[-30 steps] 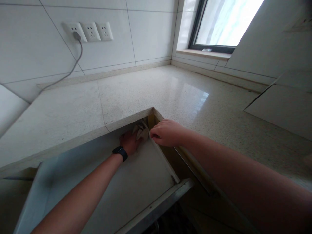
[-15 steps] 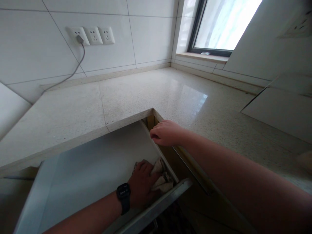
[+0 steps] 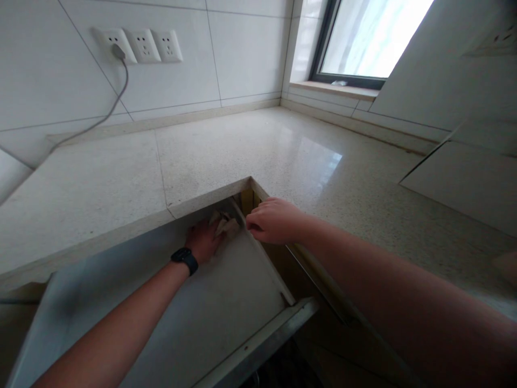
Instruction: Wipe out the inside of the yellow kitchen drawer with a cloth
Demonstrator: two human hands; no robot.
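Observation:
A crumpled cloth (image 3: 228,225), pale with darker patches, is pressed against the floor of a pulled-out drawer (image 3: 226,296). My left hand (image 3: 204,241) grips it near the drawer's back right corner, under the countertop edge, and wears a black watch at the wrist. My right hand (image 3: 270,220) is curled closed at the drawer's right side wall, by the inner corner of the counter. Its fingertips are turned away, so whether they hold the side wall cannot be made out.
A speckled pale countertop (image 3: 218,151) runs round the corner above the drawer. Sockets (image 3: 143,46) with a plugged-in grey cable (image 3: 99,121) are on the tiled wall. A window (image 3: 367,40) is at the back right, and a white panel (image 3: 464,178) stands on the right.
My left hand has moved the cloth from the drawer's front right corner to its back right. My right hand has stayed in place. The view has shifted slightly.

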